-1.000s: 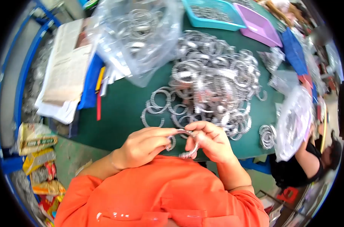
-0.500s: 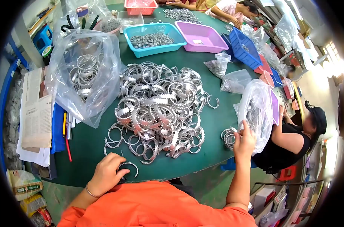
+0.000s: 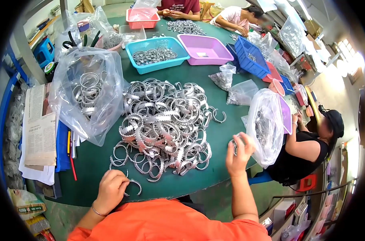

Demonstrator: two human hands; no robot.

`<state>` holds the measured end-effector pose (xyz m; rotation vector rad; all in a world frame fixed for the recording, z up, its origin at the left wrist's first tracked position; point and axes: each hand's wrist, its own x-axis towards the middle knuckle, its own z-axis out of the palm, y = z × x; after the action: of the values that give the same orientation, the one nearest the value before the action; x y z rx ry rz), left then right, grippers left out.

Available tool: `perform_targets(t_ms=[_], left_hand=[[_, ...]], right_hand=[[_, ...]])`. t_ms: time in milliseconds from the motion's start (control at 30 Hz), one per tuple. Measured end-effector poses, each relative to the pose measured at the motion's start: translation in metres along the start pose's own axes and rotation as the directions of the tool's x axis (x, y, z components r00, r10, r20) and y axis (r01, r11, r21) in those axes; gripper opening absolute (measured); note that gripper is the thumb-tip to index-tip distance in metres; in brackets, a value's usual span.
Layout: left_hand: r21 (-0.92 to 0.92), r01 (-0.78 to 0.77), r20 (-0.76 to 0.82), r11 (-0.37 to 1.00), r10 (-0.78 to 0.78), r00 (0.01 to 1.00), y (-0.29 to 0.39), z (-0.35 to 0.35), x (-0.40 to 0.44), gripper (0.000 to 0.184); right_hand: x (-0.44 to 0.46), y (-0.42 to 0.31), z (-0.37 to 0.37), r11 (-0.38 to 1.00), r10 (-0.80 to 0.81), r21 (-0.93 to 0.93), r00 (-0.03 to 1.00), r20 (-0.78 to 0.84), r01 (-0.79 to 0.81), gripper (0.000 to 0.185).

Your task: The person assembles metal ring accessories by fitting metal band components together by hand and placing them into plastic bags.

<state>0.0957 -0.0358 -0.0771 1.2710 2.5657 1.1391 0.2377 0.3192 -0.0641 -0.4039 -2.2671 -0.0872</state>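
Note:
A large heap of toothed, open silver metal rings [image 3: 166,124] lies on the green table in front of me. Near the table's front edge, my left hand [image 3: 112,189] is closed, with thumb and fingers pinched on one toothed metal ring [image 3: 136,186] that curves out to the right. My right hand [image 3: 240,156] is at the table's right side, its fingers bent and apart. A few silver rings [image 3: 234,143] show behind its fingertips, partly hidden by the hand. Just beyond it lies a clear plastic bag [image 3: 266,124] with metal pieces inside.
Another clear bag [image 3: 110,86] with rings stands left. A turquoise tray [image 3: 150,69] with rings and a purple tray [image 3: 214,61] sit behind the heap. Newspaper [image 3: 40,128] and pens [image 3: 72,160] lie left. A person in black [image 3: 307,148] sits right; others work at the back.
My right hand has moved left from beside the clear bag to over the small group of rings. My left hand keeps the ring near the front edge. The whole view has shifted slightly.

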Motion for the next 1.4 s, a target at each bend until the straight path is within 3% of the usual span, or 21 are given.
perform_targets(t_ms=[67,133,200,267,333,433,500,567,633,700,800,867,1067,1100,1167,1233,1267,1333,1400], left_hand=[[-0.049,-0.023,-0.121,0.999,0.017,0.993,0.002,-0.003,0.002,0.008],[-0.096,0.011,-0.125,0.995,-0.023,0.992,0.0,-0.001,0.001,0.008],[-0.304,0.092,-0.178,0.948,-0.152,0.972,0.001,0.0,-0.002,0.008],[-0.376,0.133,-0.222,0.917,-0.229,0.948,0.007,-0.005,-0.002,0.008],[-0.406,0.105,-0.311,0.908,-0.245,0.918,0.004,-0.005,-0.007,0.009],[-0.568,0.123,-0.249,0.814,-0.313,0.917,-0.002,-0.007,-0.02,0.012],[-0.572,0.142,-0.212,0.808,-0.313,0.926,-0.003,-0.008,-0.023,0.011],[-0.579,0.164,-0.193,0.798,-0.329,0.924,-0.003,-0.007,-0.023,0.012],[-0.581,0.168,-0.184,0.796,-0.33,0.926,-0.003,-0.006,-0.021,0.013],[-0.658,0.313,-0.068,0.685,-0.468,0.881,0.002,-0.007,-0.019,0.02],[-0.656,0.221,-0.091,0.721,-0.367,0.926,-0.003,-0.003,-0.02,0.026],[-0.633,0.21,-0.079,0.745,-0.332,0.94,-0.004,-0.004,-0.02,0.029],[-0.64,0.183,-0.099,0.746,-0.316,0.944,-0.006,-0.002,-0.022,0.026],[-0.577,0.175,-0.111,0.798,-0.29,0.951,-0.006,-0.003,-0.023,0.026],[-0.509,0.168,-0.121,0.844,-0.264,0.957,-0.008,-0.005,-0.02,0.026],[-0.353,-0.017,-0.183,0.935,-0.052,0.982,-0.007,-0.007,-0.017,0.029],[-0.353,-0.015,-0.183,0.935,-0.053,0.982,-0.005,-0.008,-0.016,0.029],[-0.405,0.076,-0.162,0.911,-0.154,0.975,0.002,-0.011,-0.011,0.034],[-0.464,0.132,-0.147,0.876,-0.223,0.964,0.001,-0.009,-0.012,0.036]], right_hand=[[0.015,-0.045,-0.006,0.93,-0.121,0.336,0.986,-0.111,0.152,0.023],[0.027,-0.089,-0.012,0.671,-0.286,0.698,0.956,-0.066,0.249,0.022],[0.027,-0.133,-0.006,0.467,-0.336,0.879,0.939,0.076,0.096,0.021],[0.019,-0.159,0.008,0.381,-0.39,0.923,0.896,0.213,-0.053,0.027],[0.01,-0.175,0.007,0.33,-0.394,0.826,0.729,0.56,-0.457,0.046],[-0.009,-0.189,0.022,0.119,-0.395,0.644,0.559,0.729,-0.756,0.049],[-0.018,-0.192,0.031,0.048,-0.43,0.584,0.511,0.745,-0.81,0.038],[-0.018,-0.192,0.03,0.014,-0.448,0.478,0.422,0.788,-0.878,0.031],[-0.02,-0.195,0.03,-0.006,-0.424,0.511,0.465,0.777,-0.859,0.029],[-0.022,-0.193,0.03,0.005,-0.419,0.534,0.483,0.768,-0.845,0.029],[-0.014,-0.189,0.025,0.11,-0.472,0.519,0.415,0.778,-0.848,0.034],[-0.025,-0.192,0.034,0.059,-0.385,0.611,0.547,0.744,-0.789,0.029],[-0.017,-0.189,0.031,0.226,-0.418,0.721,0.603,0.679,-0.655,0.029],[-0.013,-0.19,0.029,0.226,-0.42,0.719,0.601,0.68,-0.657,0.029],[-0.006,-0.194,0.027,0.273,-0.39,0.824,0.726,0.567,-0.497,0.028],[-0.005,-0.192,0.031,0.282,-0.407,0.848,0.745,0.529,-0.449,0.026],[-0.005,-0.191,0.032,0.292,-0.422,0.871,0.764,0.488,-0.395,0.024],[-0.007,-0.19,0.035,0.226,-0.375,0.852,0.765,0.523,-0.472,0.02],[-0.011,-0.189,0.031,0.001,-0.29,0.643,0.615,0.733,-0.766,0.019]])
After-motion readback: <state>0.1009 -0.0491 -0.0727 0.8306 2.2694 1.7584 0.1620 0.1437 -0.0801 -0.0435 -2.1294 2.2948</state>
